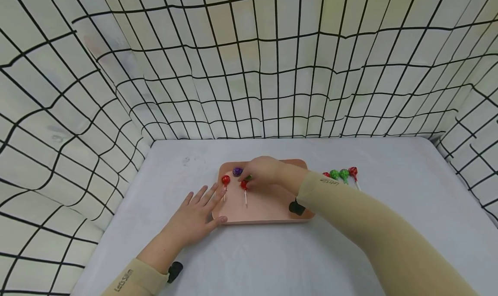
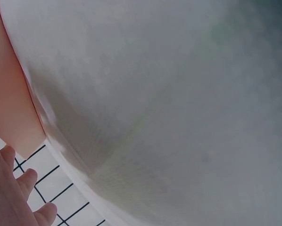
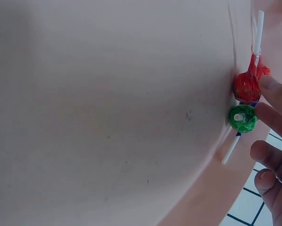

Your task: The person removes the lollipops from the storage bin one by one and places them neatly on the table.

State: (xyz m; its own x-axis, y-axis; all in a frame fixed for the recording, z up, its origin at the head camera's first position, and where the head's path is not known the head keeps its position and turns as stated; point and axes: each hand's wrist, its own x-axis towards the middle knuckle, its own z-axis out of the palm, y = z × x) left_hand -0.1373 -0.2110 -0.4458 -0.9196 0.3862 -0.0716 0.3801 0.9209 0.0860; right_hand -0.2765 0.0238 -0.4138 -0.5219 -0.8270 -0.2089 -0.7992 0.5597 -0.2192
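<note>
My left hand (image 1: 194, 220) lies flat with fingers spread at the left edge of a shallow pink tray (image 1: 268, 211); its fingertips overlap the stick of a red lollipop (image 1: 225, 179). My right hand (image 1: 264, 171) reaches over the tray's far left part. In the right wrist view its thumb tip is right at the wrapper of a second red lollipop (image 3: 247, 88), and the index fingertip is at the edge of a green lollipop (image 3: 243, 118). These two heads sit side by side, sticks pointing opposite ways. A purple lollipop (image 1: 237, 171) lies just left of the right fingertips.
Right of the tray, several red and green lollipops (image 1: 344, 174) lie on the white table (image 1: 272, 261), partly behind the right sleeve (image 1: 350, 218). A white wall with a black grid (image 1: 272, 71) stands behind and at both sides.
</note>
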